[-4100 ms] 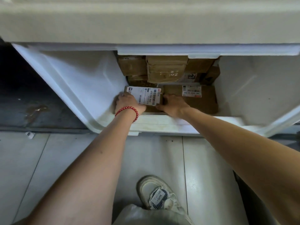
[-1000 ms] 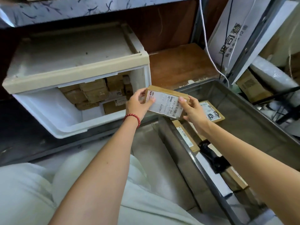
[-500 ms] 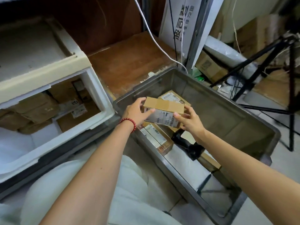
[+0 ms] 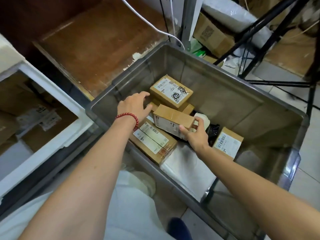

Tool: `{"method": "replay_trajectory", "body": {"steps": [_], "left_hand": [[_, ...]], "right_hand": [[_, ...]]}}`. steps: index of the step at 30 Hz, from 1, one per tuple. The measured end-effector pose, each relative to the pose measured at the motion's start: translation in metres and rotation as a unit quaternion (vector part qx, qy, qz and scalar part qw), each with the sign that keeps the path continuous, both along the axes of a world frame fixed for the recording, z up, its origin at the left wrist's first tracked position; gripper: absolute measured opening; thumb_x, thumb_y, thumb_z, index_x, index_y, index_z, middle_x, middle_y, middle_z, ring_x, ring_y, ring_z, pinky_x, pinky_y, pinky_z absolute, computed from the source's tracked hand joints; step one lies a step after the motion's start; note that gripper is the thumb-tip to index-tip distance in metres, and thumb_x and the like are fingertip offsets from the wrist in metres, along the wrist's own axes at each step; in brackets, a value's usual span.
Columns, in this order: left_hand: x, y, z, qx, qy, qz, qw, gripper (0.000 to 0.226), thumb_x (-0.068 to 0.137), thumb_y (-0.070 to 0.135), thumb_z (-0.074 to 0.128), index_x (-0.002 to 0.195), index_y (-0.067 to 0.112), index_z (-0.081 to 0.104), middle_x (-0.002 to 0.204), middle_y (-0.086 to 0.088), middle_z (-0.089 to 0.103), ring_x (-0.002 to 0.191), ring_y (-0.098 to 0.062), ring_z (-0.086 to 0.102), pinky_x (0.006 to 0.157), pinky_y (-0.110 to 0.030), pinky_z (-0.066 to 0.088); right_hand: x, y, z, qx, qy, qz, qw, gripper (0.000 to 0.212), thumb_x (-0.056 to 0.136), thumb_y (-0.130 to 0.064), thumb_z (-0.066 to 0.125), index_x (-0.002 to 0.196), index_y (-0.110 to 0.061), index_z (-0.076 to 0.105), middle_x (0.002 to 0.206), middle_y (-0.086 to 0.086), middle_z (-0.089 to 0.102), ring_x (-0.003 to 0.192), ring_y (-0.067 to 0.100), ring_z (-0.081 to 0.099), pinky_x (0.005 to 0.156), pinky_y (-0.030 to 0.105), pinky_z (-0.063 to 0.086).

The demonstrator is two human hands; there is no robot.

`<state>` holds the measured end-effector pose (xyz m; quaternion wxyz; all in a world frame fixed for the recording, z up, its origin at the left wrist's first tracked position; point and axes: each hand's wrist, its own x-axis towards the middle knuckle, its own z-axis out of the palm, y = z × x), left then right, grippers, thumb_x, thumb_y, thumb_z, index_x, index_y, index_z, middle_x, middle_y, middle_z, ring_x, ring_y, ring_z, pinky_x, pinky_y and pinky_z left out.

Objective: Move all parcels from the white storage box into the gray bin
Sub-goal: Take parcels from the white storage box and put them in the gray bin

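Swung away from the white plastic storage box (image 4: 43,158) on the left, more brown cardboard parcels (image 4: 32,108) waiting inside it, and down to the right now! Let go with the left grip (image 4: 133,105), fingers loose and spread just beside the small brown cardboard parcel with the white label (image 4: 173,120); pinched at its right end by the right grip (image 4: 195,134), tilted on the pile of labelled boxes (image 4: 154,142) already inside the gray plastic bin (image 4: 233,108). Looks all but delivered: just release, then back left for the next one.
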<state>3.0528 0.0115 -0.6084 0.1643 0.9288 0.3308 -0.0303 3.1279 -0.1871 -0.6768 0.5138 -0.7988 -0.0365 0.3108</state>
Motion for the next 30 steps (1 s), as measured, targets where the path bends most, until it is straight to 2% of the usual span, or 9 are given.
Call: {"method": "replay_trajectory", "body": {"steps": [3, 7, 12, 17, 20, 22, 25, 30], "left_hand": [[-0.003, 0.003, -0.014, 0.010, 0.039, 0.012, 0.999, 0.044, 0.095, 0.038, 0.050, 0.138, 0.029, 0.043, 0.130, 0.000, 0.057, 0.119, -0.024, 0.053, 0.095, -0.044, 0.043], [-0.009, 0.009, -0.025, -0.007, 0.101, 0.013, 0.995, 0.046, 0.095, 0.036, 0.049, 0.140, 0.031, 0.040, 0.131, -0.001, 0.056, 0.119, -0.025, 0.052, 0.094, -0.042, 0.041], [-0.006, 0.008, -0.034, -0.039, 0.140, -0.021, 0.989, 0.049, 0.096, 0.033, 0.048, 0.143, 0.032, 0.036, 0.133, -0.004, 0.054, 0.119, -0.027, 0.052, 0.097, -0.045, 0.040], [-0.007, 0.007, -0.037, -0.034, 0.158, -0.017, 0.987, 0.052, 0.095, 0.034, 0.048, 0.145, 0.033, 0.032, 0.135, -0.003, 0.054, 0.122, -0.027, 0.051, 0.099, -0.047, 0.037], [-0.006, 0.007, -0.037, -0.031, 0.151, -0.001, 0.988, 0.053, 0.096, 0.035, 0.048, 0.146, 0.032, 0.032, 0.135, -0.002, 0.053, 0.122, -0.026, 0.051, 0.100, -0.047, 0.038], [-0.006, 0.006, -0.037, -0.025, 0.145, 0.003, 0.989, 0.051, 0.096, 0.034, 0.048, 0.145, 0.031, 0.034, 0.134, -0.002, 0.054, 0.121, -0.026, 0.052, 0.099, -0.046, 0.038], [-0.007, 0.005, -0.036, -0.024, 0.129, 0.004, 0.991, 0.048, 0.096, 0.033, 0.048, 0.142, 0.029, 0.037, 0.132, -0.002, 0.054, 0.118, -0.025, 0.052, 0.098, -0.045, 0.039], [-0.009, 0.005, -0.034, -0.028, 0.109, 0.014, 0.994, 0.048, 0.096, 0.031, 0.048, 0.142, 0.028, 0.034, 0.131, -0.004, 0.054, 0.117, -0.027, 0.052, 0.096, -0.045, 0.040]], "right_hand": [[-0.001, 0.010, -0.013, -0.008, 0.021, -0.006, 1.000, 0.063, 0.083, -0.036, 0.073, 0.134, -0.025, 0.038, 0.128, 0.004, 0.058, 0.114, 0.022, 0.056, 0.102, 0.041, 0.046], [-0.004, 0.031, -0.026, -0.028, 0.018, 0.010, 0.999, 0.068, 0.079, -0.041, 0.074, 0.134, -0.028, 0.036, 0.128, 0.003, 0.057, 0.117, 0.024, 0.056, 0.098, 0.049, 0.048], [-0.007, 0.061, -0.035, -0.063, 0.000, 0.025, 0.998, 0.071, 0.078, -0.049, 0.071, 0.135, -0.032, 0.034, 0.130, 0.003, 0.054, 0.117, 0.025, 0.055, 0.099, 0.050, 0.046], [-0.003, 0.077, -0.039, -0.068, 0.044, 0.006, 0.997, 0.075, 0.080, -0.053, 0.068, 0.140, -0.031, 0.028, 0.135, 0.008, 0.052, 0.122, 0.031, 0.053, 0.103, 0.051, 0.044], [-0.001, 0.075, -0.038, -0.081, 0.062, 0.045, 0.994, 0.079, 0.082, -0.059, 0.062, 0.142, -0.033, 0.019, 0.136, 0.008, 0.052, 0.123, 0.032, 0.052, 0.104, 0.053, 0.041], [0.000, 0.074, -0.036, -0.101, 0.047, 0.091, 0.990, 0.080, 0.080, -0.067, 0.055, 0.141, -0.036, 0.014, 0.136, 0.006, 0.052, 0.121, 0.032, 0.054, 0.104, 0.055, 0.040], [0.000, 0.073, -0.034, -0.123, -0.002, 0.150, 0.981, 0.077, 0.087, -0.064, 0.049, 0.143, -0.028, 0.011, 0.141, 0.006, 0.048, 0.122, 0.031, 0.053, 0.105, 0.051, 0.041], [0.002, 0.071, -0.032, -0.107, -0.034, 0.156, 0.981, 0.073, 0.090, -0.058, 0.052, 0.143, -0.025, 0.013, 0.139, 0.007, 0.049, 0.120, 0.030, 0.054, 0.101, 0.046, 0.045]]}}
